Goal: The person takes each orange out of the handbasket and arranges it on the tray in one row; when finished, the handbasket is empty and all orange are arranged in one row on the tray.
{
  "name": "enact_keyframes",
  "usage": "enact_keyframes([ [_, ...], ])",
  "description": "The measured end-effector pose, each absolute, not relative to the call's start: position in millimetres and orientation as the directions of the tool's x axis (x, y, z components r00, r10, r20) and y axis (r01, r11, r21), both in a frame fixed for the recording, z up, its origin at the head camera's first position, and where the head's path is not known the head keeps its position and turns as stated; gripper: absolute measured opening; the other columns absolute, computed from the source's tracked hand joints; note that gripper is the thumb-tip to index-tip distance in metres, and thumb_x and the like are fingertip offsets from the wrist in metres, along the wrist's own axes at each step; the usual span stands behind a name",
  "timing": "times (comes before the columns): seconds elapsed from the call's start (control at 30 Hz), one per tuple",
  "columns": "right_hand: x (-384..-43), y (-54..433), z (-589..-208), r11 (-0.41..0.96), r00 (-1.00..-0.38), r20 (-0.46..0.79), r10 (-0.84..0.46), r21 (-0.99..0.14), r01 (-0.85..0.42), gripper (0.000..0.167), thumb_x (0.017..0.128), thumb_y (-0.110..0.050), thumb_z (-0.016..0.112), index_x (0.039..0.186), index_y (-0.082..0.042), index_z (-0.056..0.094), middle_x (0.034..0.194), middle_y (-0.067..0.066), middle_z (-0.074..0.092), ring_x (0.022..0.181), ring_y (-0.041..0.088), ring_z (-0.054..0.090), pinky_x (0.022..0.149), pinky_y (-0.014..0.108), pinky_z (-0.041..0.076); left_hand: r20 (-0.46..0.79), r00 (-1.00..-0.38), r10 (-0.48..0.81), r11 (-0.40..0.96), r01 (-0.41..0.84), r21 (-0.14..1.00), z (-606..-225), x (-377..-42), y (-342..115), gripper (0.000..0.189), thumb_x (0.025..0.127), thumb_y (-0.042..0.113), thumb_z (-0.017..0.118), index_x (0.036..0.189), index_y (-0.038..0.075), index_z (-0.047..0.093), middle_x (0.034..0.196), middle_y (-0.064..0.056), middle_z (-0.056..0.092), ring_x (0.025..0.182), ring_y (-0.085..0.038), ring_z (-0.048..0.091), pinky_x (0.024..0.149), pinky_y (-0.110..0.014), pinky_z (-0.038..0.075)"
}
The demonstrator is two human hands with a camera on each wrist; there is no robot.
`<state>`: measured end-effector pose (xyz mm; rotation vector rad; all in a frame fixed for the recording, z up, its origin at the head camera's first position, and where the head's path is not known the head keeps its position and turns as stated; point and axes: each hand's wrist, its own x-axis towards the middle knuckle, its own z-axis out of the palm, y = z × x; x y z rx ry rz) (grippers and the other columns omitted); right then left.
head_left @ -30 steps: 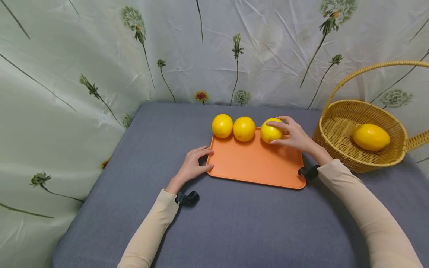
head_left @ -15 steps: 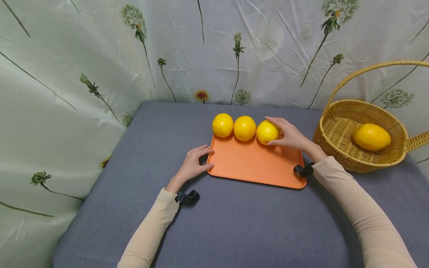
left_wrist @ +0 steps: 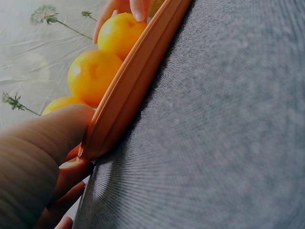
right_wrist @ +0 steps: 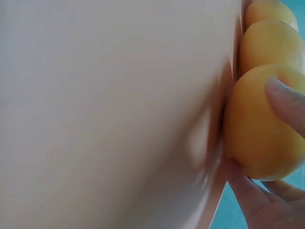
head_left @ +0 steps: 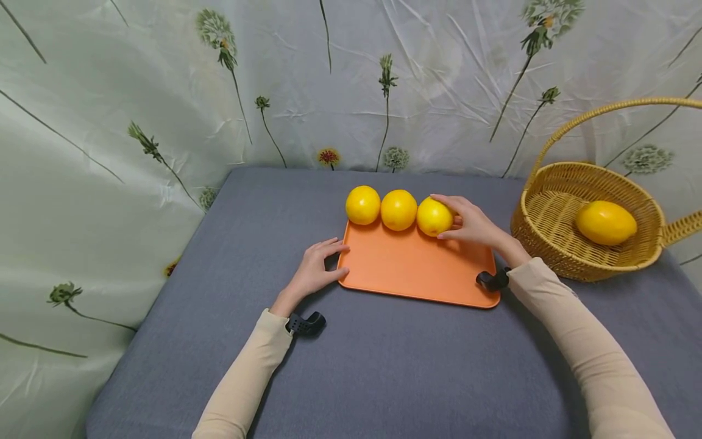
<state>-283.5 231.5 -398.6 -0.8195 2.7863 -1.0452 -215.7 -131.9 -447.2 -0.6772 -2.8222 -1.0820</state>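
Note:
In the head view three round yellow-orange oranges stand in a row along the far edge of an orange tray (head_left: 417, 268): a left orange (head_left: 362, 205), a middle orange (head_left: 398, 210) and a right orange (head_left: 434, 216). My right hand (head_left: 476, 227) holds the right orange, thumb on the near side and fingers round its far side, close against the middle one. The right wrist view shows this held orange (right_wrist: 262, 124) large between thumb and fingers. My left hand (head_left: 314, 267) grips the tray's left edge, its thumb (left_wrist: 71, 126) at the rim.
On the right a wicker basket (head_left: 589, 266) with a tall arched handle holds a lemon-shaped yellow fruit (head_left: 606, 223). A grey cloth (head_left: 384, 366) covers the table. Flower-printed curtain (head_left: 307, 79) hangs behind and to the left.
My right hand has moved left with the right orange, bringing it up beside the middle one. The left hand has stayed at the tray's edge.

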Motion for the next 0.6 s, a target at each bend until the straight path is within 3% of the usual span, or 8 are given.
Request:
enact_keyframes([
  [0.33, -285.1, 231.3, -399.2, 0.663, -0.876, 0.100, -0.473, -0.614, -0.428, 0.094, 0.076, -0.015, 0.077, 0.150, -0.012, 0.021, 0.150, 0.023, 0.028, 0.136, 0.043, 0.029, 0.108, 0.062, 0.027, 0.202, -0.901, 0.383, 0.661, 0.420, 0.621, -448.2, -215.4, -132.7, 0.047, 0.079, 0.024, 0.074, 0.122, 0.008, 0.063, 0.129, -0.012, 0.061, 0.133, -0.029, 0.045, 0.113, -0.053, 0.028],
  [0.5, -286.6, 231.5, -398.4, 0.675, -0.883, 0.075, -0.463, -0.616, -0.406, 0.092, 0.076, -0.015, 0.077, 0.150, -0.010, 0.021, 0.151, 0.023, 0.027, 0.137, 0.043, 0.027, 0.109, 0.061, 0.028, 0.218, -0.895, 0.388, 0.654, 0.434, 0.620, -447.8, -215.1, -132.2, 0.047, 0.078, 0.024, 0.074, 0.121, 0.008, 0.063, 0.129, -0.012, 0.061, 0.132, -0.029, 0.046, 0.111, -0.053, 0.030],
  [0.6, -287.8, 232.4, -397.0, 0.676, -0.883, 0.050, -0.466, -0.624, -0.392, 0.092, 0.077, -0.013, 0.076, 0.150, -0.009, 0.020, 0.150, 0.025, 0.027, 0.136, 0.043, 0.028, 0.106, 0.059, 0.033, 0.237, -0.889, 0.392, 0.648, 0.450, 0.614, -448.0, -215.4, -132.1, 0.046, 0.078, 0.022, 0.074, 0.120, 0.007, 0.064, 0.128, -0.013, 0.061, 0.131, -0.030, 0.047, 0.110, -0.054, 0.031],
])
